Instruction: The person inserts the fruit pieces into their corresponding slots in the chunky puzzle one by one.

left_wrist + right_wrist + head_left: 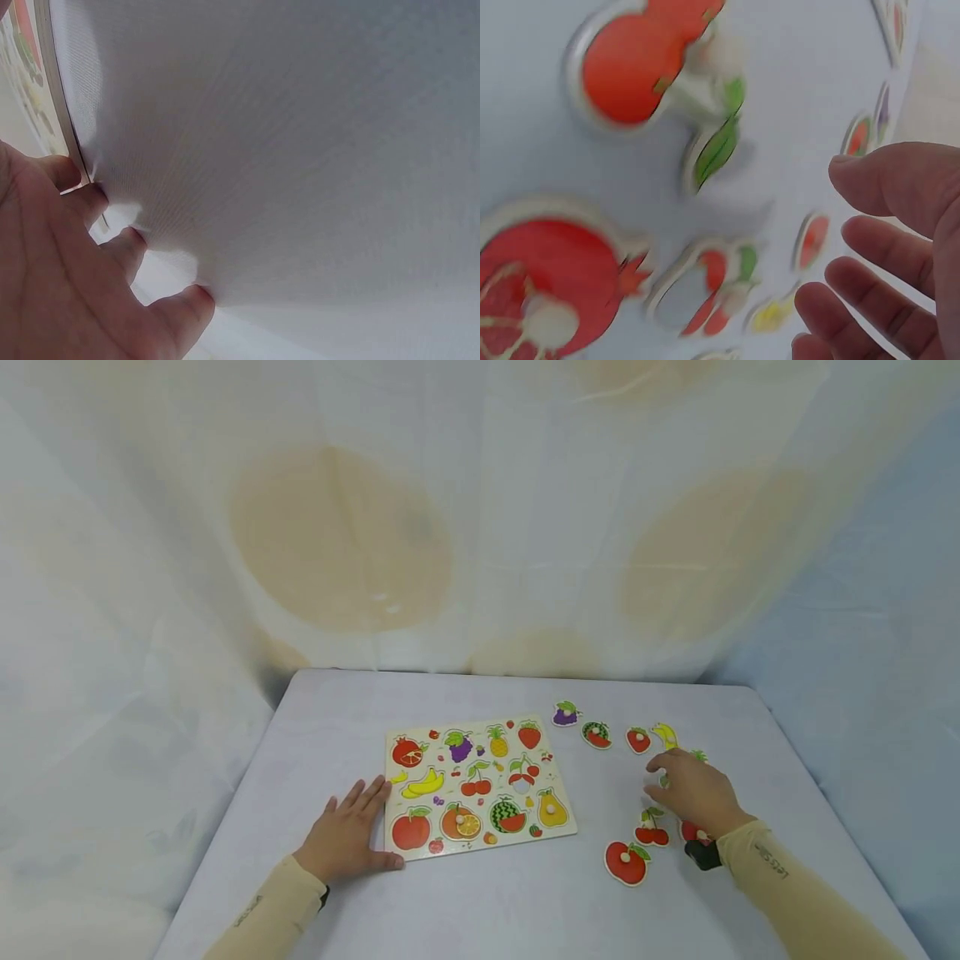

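Observation:
My left hand [341, 837] rests with fingers spread at the left edge of a wooden fruit puzzle board [480, 852]. In the left wrist view its fingertips touch the white cloth next to the board's rim [60, 97]. Knobbed orange [460, 820] and pear [552, 808] pieces sit in the board. My right hand [697, 789] hovers over loose knobbed pieces, its fingers loosely bent with nothing between them. Below it in the right wrist view lie cherries [630, 71], a pomegranate [547, 285], a red-and-white fruit piece [712, 289], a strawberry [812, 240] and a banana [772, 315].
Grapes [566, 713] and a watermelon piece [597, 735] lie past the board's upper right corner. An apple piece [626, 863] is nearest the front; a pineapple [699, 755] shows partly behind the right hand. Curtains [487, 527] surround the white table [480, 910].

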A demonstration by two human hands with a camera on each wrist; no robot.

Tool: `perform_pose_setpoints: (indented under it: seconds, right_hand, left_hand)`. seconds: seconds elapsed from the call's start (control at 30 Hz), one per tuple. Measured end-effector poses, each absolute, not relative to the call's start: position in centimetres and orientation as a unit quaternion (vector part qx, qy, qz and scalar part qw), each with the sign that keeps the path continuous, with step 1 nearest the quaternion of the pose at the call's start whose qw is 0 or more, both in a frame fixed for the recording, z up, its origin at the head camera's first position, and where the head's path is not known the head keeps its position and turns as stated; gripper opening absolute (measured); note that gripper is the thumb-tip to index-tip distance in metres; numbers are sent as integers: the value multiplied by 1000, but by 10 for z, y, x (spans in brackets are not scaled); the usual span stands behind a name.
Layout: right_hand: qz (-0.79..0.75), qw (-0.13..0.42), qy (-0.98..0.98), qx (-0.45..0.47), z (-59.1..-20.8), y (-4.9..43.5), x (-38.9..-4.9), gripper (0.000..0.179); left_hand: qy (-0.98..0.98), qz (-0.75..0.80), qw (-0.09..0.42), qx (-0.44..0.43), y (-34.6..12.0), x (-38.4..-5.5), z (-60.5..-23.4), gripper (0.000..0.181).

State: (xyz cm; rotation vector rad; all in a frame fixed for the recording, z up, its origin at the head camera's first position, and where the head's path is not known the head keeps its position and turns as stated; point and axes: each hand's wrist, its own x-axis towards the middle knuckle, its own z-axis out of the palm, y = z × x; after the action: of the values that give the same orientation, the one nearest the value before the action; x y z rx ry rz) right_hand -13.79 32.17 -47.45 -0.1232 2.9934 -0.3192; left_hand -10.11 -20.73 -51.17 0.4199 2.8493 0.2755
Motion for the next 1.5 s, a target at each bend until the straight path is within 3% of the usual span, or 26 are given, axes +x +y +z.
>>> perform_pose_setpoints:
  seconds: [0.5, 0.93, 1.37, 1.5]
  right_hand:
    - [-137, 85, 987, -9, -490, 367, -132, 37]
    - [-154, 100, 983, 0, -495, 369, -133, 39]
    - [-148, 68, 986, -15, -504, 372, -139, 22]
    - [-150, 78, 986, -15, -503, 375, -139, 27]
  left_hand:
    - [978, 91, 114, 146, -208, -102, -518, 122]
    - [978, 95, 120, 143, -207, -100, -511, 121]
    - [979, 90, 113, 142, -207, -100, -511, 121]
    - [979, 94, 114, 142, -206, -99, -511, 120]
